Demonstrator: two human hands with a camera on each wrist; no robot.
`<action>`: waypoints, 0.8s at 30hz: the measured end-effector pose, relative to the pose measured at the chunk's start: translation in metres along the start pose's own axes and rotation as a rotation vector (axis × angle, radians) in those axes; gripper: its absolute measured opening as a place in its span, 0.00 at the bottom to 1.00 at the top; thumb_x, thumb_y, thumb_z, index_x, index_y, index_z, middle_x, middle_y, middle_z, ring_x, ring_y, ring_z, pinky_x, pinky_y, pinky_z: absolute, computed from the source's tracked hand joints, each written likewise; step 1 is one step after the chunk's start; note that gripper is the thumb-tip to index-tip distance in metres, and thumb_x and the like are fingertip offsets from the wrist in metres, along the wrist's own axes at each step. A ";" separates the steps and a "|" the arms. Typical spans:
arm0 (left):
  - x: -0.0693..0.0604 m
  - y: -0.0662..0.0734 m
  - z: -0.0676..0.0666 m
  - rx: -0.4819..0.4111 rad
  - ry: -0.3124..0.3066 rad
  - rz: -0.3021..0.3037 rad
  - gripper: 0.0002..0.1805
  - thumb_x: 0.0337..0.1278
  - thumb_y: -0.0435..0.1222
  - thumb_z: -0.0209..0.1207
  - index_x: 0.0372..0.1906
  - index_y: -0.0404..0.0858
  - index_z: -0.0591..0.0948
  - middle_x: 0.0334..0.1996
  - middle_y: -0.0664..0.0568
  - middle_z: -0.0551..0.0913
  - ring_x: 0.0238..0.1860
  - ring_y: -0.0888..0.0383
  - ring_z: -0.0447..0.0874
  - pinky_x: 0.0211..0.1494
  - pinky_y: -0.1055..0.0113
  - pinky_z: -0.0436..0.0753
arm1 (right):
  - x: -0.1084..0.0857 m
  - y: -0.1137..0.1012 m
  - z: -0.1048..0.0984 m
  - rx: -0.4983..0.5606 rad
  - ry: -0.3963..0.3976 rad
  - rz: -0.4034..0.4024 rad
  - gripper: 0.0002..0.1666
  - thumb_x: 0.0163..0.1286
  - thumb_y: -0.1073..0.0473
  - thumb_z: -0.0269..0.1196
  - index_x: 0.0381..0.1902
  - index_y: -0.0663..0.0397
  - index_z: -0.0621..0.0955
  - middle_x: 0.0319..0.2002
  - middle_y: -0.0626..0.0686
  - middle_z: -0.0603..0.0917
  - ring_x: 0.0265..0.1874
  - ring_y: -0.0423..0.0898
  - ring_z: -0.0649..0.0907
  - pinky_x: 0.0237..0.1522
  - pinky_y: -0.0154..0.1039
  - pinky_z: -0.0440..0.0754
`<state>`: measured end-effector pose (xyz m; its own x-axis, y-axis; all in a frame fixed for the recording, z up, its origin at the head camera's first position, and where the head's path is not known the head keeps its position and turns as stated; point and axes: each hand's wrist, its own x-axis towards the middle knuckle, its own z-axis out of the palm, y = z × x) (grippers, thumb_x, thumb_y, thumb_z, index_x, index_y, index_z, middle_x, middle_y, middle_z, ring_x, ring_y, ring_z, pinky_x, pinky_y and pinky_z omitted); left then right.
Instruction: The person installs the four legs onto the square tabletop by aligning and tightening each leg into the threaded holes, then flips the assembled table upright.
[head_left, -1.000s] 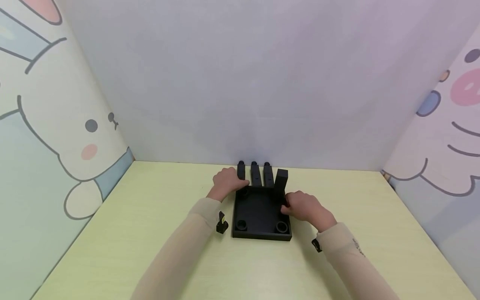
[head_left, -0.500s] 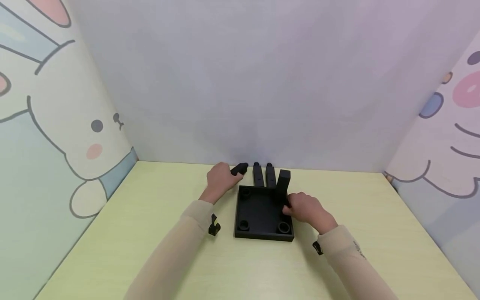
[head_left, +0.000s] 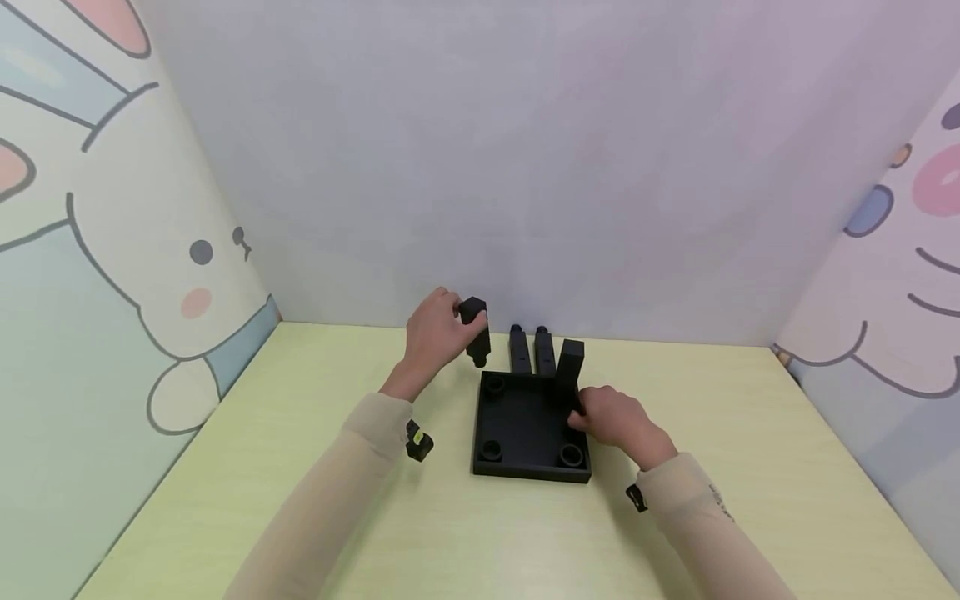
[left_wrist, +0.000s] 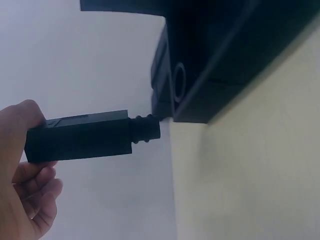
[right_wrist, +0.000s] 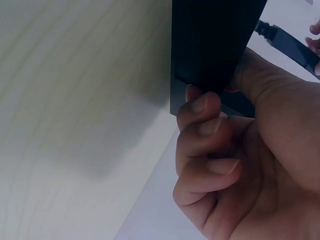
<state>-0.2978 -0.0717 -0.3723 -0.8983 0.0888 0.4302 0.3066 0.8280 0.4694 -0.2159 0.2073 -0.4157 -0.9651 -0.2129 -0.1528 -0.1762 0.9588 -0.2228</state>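
A black square table top (head_left: pixel 525 429) lies underside up, with round sockets in its corners. One black leg (head_left: pixel 570 362) stands upright at its back right corner. My left hand (head_left: pixel 435 335) pinches another black table leg (head_left: pixel 477 329) by its plain end, in the air behind the back left socket (head_left: pixel 495 385). This leg points its threaded end (left_wrist: pixel 145 129) down, apart from the top. My right hand (head_left: pixel 615 423) grips the right side wall of the top, thumb inside and fingers (right_wrist: pixel 200 130) curled outside.
Two more black legs (head_left: pixel 520 350) (head_left: pixel 545 352) lie side by side behind the top, near the pale back wall (head_left: pixel 510 208). Cartoon-printed side walls (head_left: pixel 82 333) flank the light wooden table (head_left: pixel 315 400).
My left hand has lifted the leftmost leg off the table and turned it until its threaded end points down. My right hand keeps its grip on the top.
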 end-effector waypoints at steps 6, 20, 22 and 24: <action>-0.010 0.012 -0.012 -0.021 -0.016 0.069 0.21 0.62 0.54 0.62 0.26 0.41 0.77 0.31 0.51 0.77 0.27 0.55 0.71 0.26 0.67 0.66 | 0.000 0.001 0.001 0.009 -0.001 -0.005 0.15 0.68 0.53 0.60 0.24 0.53 0.72 0.21 0.50 0.73 0.20 0.47 0.72 0.23 0.41 0.67; -0.022 0.021 -0.010 0.020 -0.132 0.143 0.19 0.63 0.53 0.63 0.31 0.40 0.82 0.33 0.51 0.79 0.29 0.57 0.72 0.29 0.68 0.68 | -0.002 0.005 0.003 0.010 -0.004 -0.008 0.15 0.69 0.52 0.59 0.25 0.53 0.73 0.22 0.51 0.75 0.21 0.47 0.73 0.24 0.42 0.69; -0.022 0.020 -0.007 0.023 -0.149 0.155 0.19 0.62 0.53 0.63 0.32 0.40 0.83 0.33 0.50 0.79 0.28 0.57 0.71 0.29 0.68 0.68 | -0.002 0.005 0.004 0.015 0.001 -0.013 0.15 0.69 0.52 0.59 0.25 0.53 0.73 0.22 0.51 0.75 0.21 0.47 0.73 0.24 0.42 0.68; -0.023 0.019 -0.005 0.031 -0.169 0.172 0.18 0.62 0.53 0.64 0.33 0.41 0.83 0.35 0.50 0.80 0.29 0.58 0.71 0.29 0.68 0.68 | -0.003 0.005 0.004 0.017 0.002 -0.018 0.15 0.69 0.53 0.59 0.25 0.53 0.72 0.22 0.51 0.74 0.21 0.47 0.73 0.23 0.41 0.68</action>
<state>-0.2699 -0.0608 -0.3699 -0.8744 0.3195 0.3652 0.4523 0.8091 0.3751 -0.2131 0.2117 -0.4197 -0.9621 -0.2296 -0.1472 -0.1901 0.9516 -0.2414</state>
